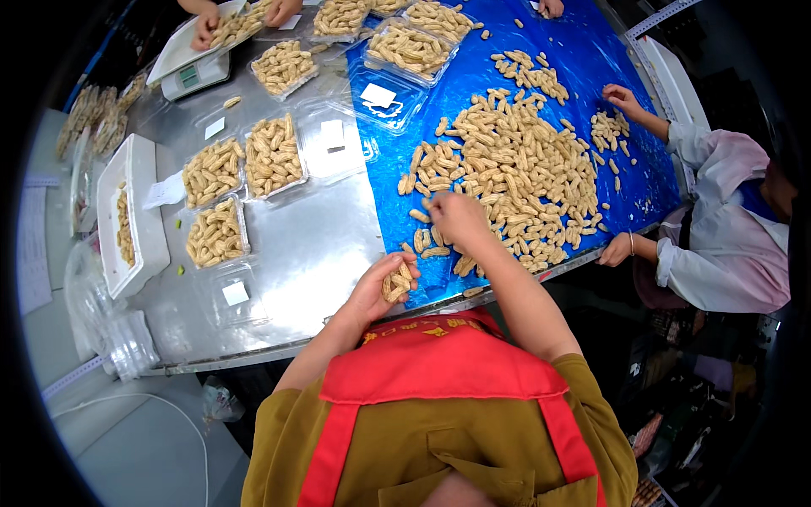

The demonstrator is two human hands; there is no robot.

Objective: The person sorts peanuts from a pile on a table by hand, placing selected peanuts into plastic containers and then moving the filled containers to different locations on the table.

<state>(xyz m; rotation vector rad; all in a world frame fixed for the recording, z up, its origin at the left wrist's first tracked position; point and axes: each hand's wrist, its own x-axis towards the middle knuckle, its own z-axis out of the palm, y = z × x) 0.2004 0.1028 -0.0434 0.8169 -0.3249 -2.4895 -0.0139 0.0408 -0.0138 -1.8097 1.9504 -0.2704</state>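
Note:
My left hand (369, 290) is cupped around several peanuts in their shells (397, 282), close to the table's front edge. Just right of it, over the blue sheet (397, 221), my right hand (460, 221) is closed with its fingertips at a peanut (427, 204); the hand partly hides its grip. Beyond and beside that hand spreads a large pile of peanuts (528, 169), with a smaller cluster (435, 166) at its left edge.
Filled clear trays (274, 155) and open lids with white cards (235, 293) lie on the metal table (338, 228). A white bin (135, 211) stands at left. Another person's hands work at a scale (193, 76); a person in a pale sleeve (705, 266) is at right.

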